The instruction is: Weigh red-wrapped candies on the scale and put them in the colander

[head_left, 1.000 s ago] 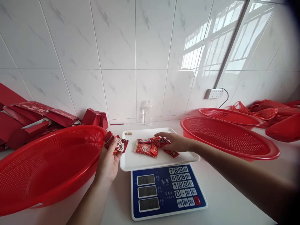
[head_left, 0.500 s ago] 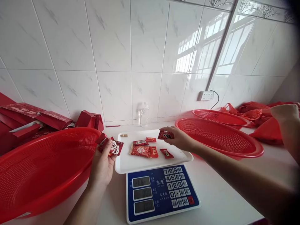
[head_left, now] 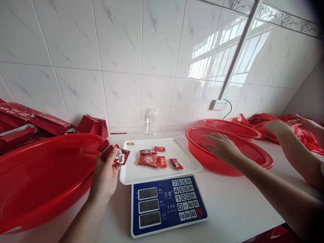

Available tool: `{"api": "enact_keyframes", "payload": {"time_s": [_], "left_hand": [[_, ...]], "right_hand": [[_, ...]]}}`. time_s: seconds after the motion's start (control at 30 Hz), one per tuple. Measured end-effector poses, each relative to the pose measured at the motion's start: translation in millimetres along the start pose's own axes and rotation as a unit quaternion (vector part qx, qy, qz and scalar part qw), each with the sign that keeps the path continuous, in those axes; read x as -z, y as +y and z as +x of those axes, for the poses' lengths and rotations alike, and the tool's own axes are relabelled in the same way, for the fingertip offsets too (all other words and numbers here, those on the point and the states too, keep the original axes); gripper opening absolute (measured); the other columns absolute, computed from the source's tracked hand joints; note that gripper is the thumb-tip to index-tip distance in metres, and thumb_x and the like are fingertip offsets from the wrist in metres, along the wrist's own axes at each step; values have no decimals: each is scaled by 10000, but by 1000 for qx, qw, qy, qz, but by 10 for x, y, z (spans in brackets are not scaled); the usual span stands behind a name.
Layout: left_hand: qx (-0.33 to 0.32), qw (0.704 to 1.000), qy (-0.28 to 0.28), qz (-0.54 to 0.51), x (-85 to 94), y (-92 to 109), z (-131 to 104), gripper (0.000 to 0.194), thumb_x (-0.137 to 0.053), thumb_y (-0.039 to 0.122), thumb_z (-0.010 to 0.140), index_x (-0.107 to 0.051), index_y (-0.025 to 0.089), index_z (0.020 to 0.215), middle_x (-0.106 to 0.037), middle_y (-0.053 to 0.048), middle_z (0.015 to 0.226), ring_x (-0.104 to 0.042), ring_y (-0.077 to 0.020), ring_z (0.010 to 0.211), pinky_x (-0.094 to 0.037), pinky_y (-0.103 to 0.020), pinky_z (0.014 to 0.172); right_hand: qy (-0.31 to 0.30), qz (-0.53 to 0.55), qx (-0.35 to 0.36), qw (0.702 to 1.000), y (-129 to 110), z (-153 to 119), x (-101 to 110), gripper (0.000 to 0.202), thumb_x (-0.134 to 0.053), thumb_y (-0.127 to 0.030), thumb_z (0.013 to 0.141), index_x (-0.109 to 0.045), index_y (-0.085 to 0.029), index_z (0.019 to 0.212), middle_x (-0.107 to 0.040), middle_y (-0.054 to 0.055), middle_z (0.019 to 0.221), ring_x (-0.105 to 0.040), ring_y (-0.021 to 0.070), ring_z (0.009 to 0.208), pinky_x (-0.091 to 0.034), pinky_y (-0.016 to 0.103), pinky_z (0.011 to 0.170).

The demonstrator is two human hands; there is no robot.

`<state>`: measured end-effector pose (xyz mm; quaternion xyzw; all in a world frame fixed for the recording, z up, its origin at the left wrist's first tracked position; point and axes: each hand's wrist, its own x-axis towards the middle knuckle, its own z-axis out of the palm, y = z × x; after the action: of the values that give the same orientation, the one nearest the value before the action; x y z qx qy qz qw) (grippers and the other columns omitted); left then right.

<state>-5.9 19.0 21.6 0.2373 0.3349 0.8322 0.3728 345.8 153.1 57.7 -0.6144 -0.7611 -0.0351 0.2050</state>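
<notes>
My left hand (head_left: 105, 173) is closed on several red candy packets (head_left: 118, 156), left of the white scale tray (head_left: 162, 172). My right hand (head_left: 221, 146) has its fingers apart over the front right red basket (head_left: 253, 155), and nothing shows in it. On the tray lie a large red patterned packet (head_left: 148, 160), an orange-red one touching it (head_left: 162, 162), smaller red packets (head_left: 176, 164) and a small brown piece (head_left: 130, 143). The blue scale panel (head_left: 167, 206) is in front of the tray.
A large red basket (head_left: 50, 175) stands at left, with red boxes (head_left: 91, 126) behind. A clear bottle (head_left: 153, 122) stands near the wall. Another person's hands (head_left: 278, 130) are at red bags (head_left: 265, 118) on the right, beyond another basket (head_left: 234, 130).
My right hand has moved right from above the tray to the basket, and the red packet it held no longer shows. The other person's second hand has come into view.
</notes>
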Motion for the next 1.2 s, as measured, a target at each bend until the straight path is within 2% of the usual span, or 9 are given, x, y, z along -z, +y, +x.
{"api": "enact_keyframes", "payload": {"time_s": [0.17,0.4,0.5,0.63,0.77,0.9,1.0,1.13,1.2], "left_hand": [[3,1000,1,9,7,-2,4,417,-908,312,564,-649,183,865,-629,6,872,-611,-105,769,-568,-168,581],[-3,1000,0,19,1,10,-4,395,-907,312,558,-654,183,833,-643,21,850,-628,-101,740,-557,-163,574],[2,1000,10,22,8,4,-7,416,-911,307,548,-663,190,862,-646,15,862,-632,-107,747,-554,-163,561],[-1,1000,6,22,13,-7,1,407,-908,307,557,-670,193,866,-639,11,877,-626,-104,757,-570,-173,588],[4,1000,2,15,12,-16,8,402,-906,303,563,-663,189,862,-627,12,877,-618,-98,755,-571,-167,590],[8,1000,-1,9,20,-26,6,404,-903,304,569,-655,187,865,-626,10,867,-617,-102,755,-576,-176,592],[10,1000,-5,9,31,-30,2,385,-895,299,587,-653,185,865,-626,12,863,-617,-102,756,-572,-174,591],[10,1000,-10,9,38,-23,-3,374,-893,300,593,-655,176,853,-624,14,844,-618,-97,746,-565,-167,594],[7,1000,-6,9,34,-17,-2,384,-896,304,588,-655,178,859,-624,15,848,-617,-94,740,-557,-158,580]], "right_hand": [[-140,69,103,982,-558,-249,-134,430,-520,-434,895,-646,-226,1250,-701,83,1152,-677,227,974,-551,335,831],[-201,108,168,959,-1032,-375,-198,384,-542,-308,877,-643,-192,1228,-663,118,1194,-641,253,1037,-532,386,869],[-187,142,179,955,-1048,-352,-195,287,-551,-197,833,-680,-199,1090,-658,96,1117,-656,189,910,-551,308,782],[-89,88,170,978,-837,-203,-149,280,-497,-181,869,-684,-203,1077,-640,91,1124,-654,171,892,-544,283,787],[-21,6,80,997,-346,45,-46,397,-331,-212,948,-656,-149,1167,-594,181,1208,-653,285,949,-540,417,763],[-11,-56,27,998,-17,159,3,417,-407,-149,896,-627,-119,1249,-559,258,1297,-590,427,1122,-521,530,785],[-30,-53,75,995,-161,71,-53,417,-488,-197,891,-613,-167,1288,-545,203,1375,-505,412,1257,-459,589,945],[-102,9,199,975,-689,-157,-162,426,-521,-361,928,-594,-225,1325,-589,81,1368,-531,249,1270,-442,409,1069],[-162,67,273,946,-933,-236,-184,450,-547,-374,921,-578,-230,1346,-567,77,1395,-500,243,1305,-411,409,1101]]}}
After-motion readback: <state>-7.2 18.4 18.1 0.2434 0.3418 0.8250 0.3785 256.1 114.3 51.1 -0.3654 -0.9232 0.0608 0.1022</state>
